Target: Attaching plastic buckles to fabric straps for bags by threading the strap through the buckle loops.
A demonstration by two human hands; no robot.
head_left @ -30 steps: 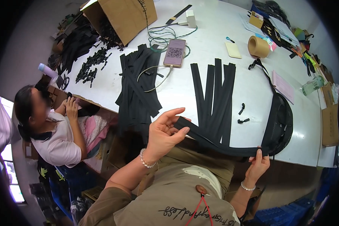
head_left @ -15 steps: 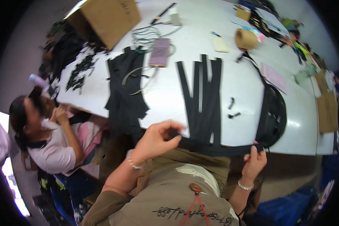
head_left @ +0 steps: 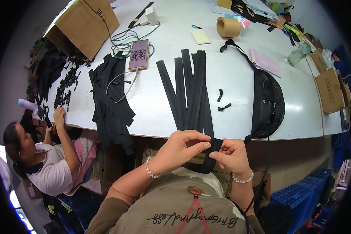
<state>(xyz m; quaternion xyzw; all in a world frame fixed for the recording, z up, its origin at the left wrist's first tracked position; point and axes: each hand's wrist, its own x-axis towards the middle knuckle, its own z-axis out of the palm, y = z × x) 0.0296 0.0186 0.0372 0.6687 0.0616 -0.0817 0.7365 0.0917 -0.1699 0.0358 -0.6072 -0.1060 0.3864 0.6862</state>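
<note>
Close to my body, just off the table's near edge, both hands pinch one black fabric strip (head_left: pixel 214 145). My left hand (head_left: pixel 185 151) has thumb and forefinger closed on its left side. My right hand (head_left: pixel 233 156) grips it on the right, a few centimetres away. A bend of the strip hangs below the hands; where its ends lie is partly hidden. Beyond my hands several long black strips (head_left: pixel 187 89) lie fanned on the table. To their right are two small black zipper-pull-like pieces (head_left: pixel 224 107).
Left stand a heap of black strips (head_left: pixel 111 101), a phone (head_left: pixel 139 54) on a cable and a cardboard box (head_left: pixel 85 29). A black waist bag (head_left: pixel 268 103), pink paper (head_left: pixel 264 61) and tape roll (head_left: pixel 227 27) lie right. A co-worker (head_left: pixel 58 156) sits at left.
My right hand has come left from beside the bag, and my left hand has moved right to meet it. The strip, earlier stretched sideways between them, now hangs bent. The view has shifted.
</note>
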